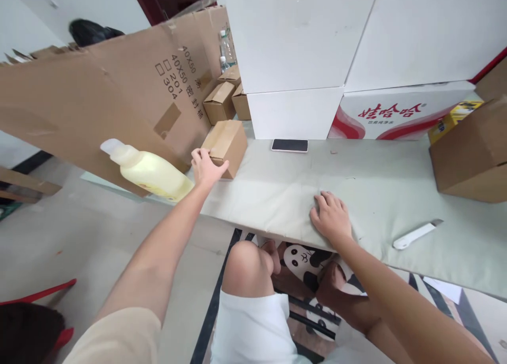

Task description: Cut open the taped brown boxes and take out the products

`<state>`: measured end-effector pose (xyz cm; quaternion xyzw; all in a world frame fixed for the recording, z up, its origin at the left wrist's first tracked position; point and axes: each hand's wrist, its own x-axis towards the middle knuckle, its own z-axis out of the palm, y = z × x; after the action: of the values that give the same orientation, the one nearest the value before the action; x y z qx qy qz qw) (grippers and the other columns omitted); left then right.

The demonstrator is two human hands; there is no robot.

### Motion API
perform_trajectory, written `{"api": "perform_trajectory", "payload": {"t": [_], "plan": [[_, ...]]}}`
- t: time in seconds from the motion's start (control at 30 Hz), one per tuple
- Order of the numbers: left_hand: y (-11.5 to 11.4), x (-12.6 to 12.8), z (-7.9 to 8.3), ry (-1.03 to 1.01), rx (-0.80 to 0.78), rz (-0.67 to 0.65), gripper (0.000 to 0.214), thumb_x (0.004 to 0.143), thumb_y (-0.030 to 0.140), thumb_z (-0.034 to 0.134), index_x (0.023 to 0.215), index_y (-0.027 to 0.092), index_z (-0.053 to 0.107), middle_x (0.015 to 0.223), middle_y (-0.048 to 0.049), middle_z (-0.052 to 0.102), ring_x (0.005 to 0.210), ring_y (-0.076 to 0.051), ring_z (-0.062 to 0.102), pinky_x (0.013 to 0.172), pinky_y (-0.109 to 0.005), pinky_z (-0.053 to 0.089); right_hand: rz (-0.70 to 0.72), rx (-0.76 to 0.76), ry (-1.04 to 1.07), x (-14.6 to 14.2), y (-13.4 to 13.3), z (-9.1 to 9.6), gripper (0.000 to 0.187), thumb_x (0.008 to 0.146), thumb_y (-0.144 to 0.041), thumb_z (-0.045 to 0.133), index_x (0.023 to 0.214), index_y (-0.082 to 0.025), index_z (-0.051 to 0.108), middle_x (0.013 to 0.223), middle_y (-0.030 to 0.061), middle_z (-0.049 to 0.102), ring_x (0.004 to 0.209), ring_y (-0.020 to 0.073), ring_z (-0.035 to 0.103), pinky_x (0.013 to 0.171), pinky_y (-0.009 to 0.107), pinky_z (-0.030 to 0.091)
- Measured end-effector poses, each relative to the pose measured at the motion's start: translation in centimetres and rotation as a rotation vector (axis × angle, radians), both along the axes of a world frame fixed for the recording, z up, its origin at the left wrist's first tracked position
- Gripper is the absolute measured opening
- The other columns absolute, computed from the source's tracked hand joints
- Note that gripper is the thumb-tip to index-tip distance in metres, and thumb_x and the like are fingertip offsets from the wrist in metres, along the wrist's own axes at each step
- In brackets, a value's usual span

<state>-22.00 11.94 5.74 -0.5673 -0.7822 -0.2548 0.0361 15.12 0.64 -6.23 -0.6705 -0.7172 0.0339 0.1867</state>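
Now the left hand (206,168) grips a small cardboard box (225,146) on the table (380,189), fingers wrapped around its near corner. Well apart, the right hand (330,216) lies flat and open on the cloth.

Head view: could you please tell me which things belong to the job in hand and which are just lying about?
In hand: left hand touching the small cardboard box; right hand flat on the grey table cover.
Lying about: yellow bottle, phone, white tool, large brown box, white cartons.
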Motion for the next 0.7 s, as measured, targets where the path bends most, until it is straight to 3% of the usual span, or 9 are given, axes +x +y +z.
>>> {"api": "perform_trajectory", "payload": {"t": [0.13, 0.27, 0.4, 0.53, 0.7], "plan": [[-6.4, 1.2, -1.5, -0.014, 0.058, -0.213, 0.065, 0.069, 0.033, 0.084, 0.121, 0.02, 0.046, 0.134, -0.0164, 0.046, 0.135, -0.037, 0.053, 0.117, -0.051, 0.046, 0.013, -0.025, 0.158, 0.0, 0.1, 0.2, 0.042, 0.093, -0.029, 0.046, 0.126, -0.014, 0.068, 0.15, 0.0209, 0.06, 0.147, 0.0368, 0.047, 0.121, 0.058, 0.033], [-9.7, 3.8, -3.1, -0.109, 0.095, -0.486, 0.074, 0.061, 0.031, 0.088, 0.12, 0.022, 0.045, 0.135, -0.0153, 0.045, 0.131, -0.036, 0.054, 0.108, -0.051, 0.053, -0.019, -0.011, 0.284, 0.2, 0.5, 0.0, 0.04, 0.091, -0.03, 0.046, 0.122, -0.017, 0.067, 0.144, 0.02, 0.063, 0.138, 0.0361, 0.053, 0.12, 0.059, 0.034], [-10.0, 9.1, -4.9, -0.26, 0.14, -0.717, 0.079, 0.057, 0.035, 0.088, 0.123, 0.023, 0.045, 0.135, -0.0149, 0.046, 0.13, -0.036, 0.055, 0.095, -0.047, 0.057, -0.116, 0.044, 0.481, 1.8, 0.6, -0.4, 0.047, 0.095, -0.038, 0.039, 0.129, -0.015, 0.06, 0.133, 0.0214, 0.067, 0.124, 0.0338, 0.063, 0.11, 0.055, 0.047], [-9.1, 14.5, -6.8, -0.396, 0.217, -0.876, 0.082, 0.057, 0.035, 0.089, 0.124, 0.024, 0.044, 0.135, -0.0151, 0.048, 0.134, -0.037, 0.053, 0.096, -0.047, 0.055, -0.194, 0.161, 0.686, 4.4, 0.1, -0.8, 0.053, 0.099, -0.039, 0.028, 0.144, -0.015, 0.044, 0.142, 0.021, 0.06, 0.133, 0.0283, 0.06, 0.109, 0.048, 0.051], [-8.1, 16.9, -8.2, -0.495, 0.238, -1.034, 0.084, 0.062, 0.042, 0.089, 0.13, 0.026, 0.043, 0.142, -0.016, 0.046, 0.146, -0.04, 0.044, 0.111, -0.054, 0.047, -0.194, 0.227, 0.835, 6.6, -1.0, -1.6, 0.059, 0.098, -0.036, 0.028, 0.153, -0.02, 0.034, 0.147, 0.018, 0.057, 0.136, 0.0291, 0.057, 0.108, 0.049, 0.051]]}}
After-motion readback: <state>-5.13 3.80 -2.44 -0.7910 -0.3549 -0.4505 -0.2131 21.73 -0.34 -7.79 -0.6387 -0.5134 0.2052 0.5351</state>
